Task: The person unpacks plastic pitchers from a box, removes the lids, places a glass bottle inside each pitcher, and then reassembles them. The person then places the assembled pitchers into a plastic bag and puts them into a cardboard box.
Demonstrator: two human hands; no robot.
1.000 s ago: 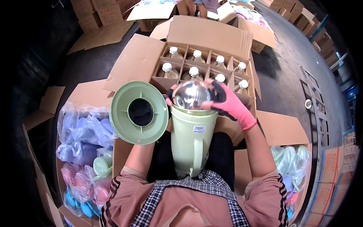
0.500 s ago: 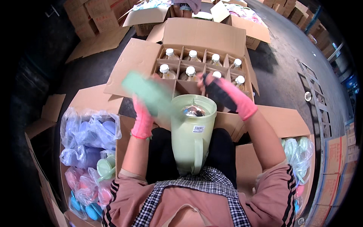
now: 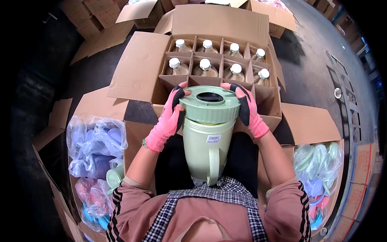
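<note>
- Head view: a pale green jug [image 3: 207, 151] is held upright on the person's lap, handle toward the body, with a green lid [image 3: 209, 104] seated on its mouth.
- The left hand [image 3: 169, 119], in a pink glove, is closed against the lid's left edge.
- The right hand [image 3: 246, 107], gloved alike, is curled over the lid's right edge.
- Just beyond the jug, an open cardboard box [image 3: 141, 68] with white-capped bottles [image 3: 205, 66] in divided cells is noted.
- Bagged plastic ware [image 3: 94, 141] is seen at the left.

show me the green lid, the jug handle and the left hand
green lid [image 3: 209, 105], head view, on its front rim
jug handle [image 3: 213, 166], head view, middle of the loop
left hand [image 3: 169, 119], head view, back of the pink glove
</note>
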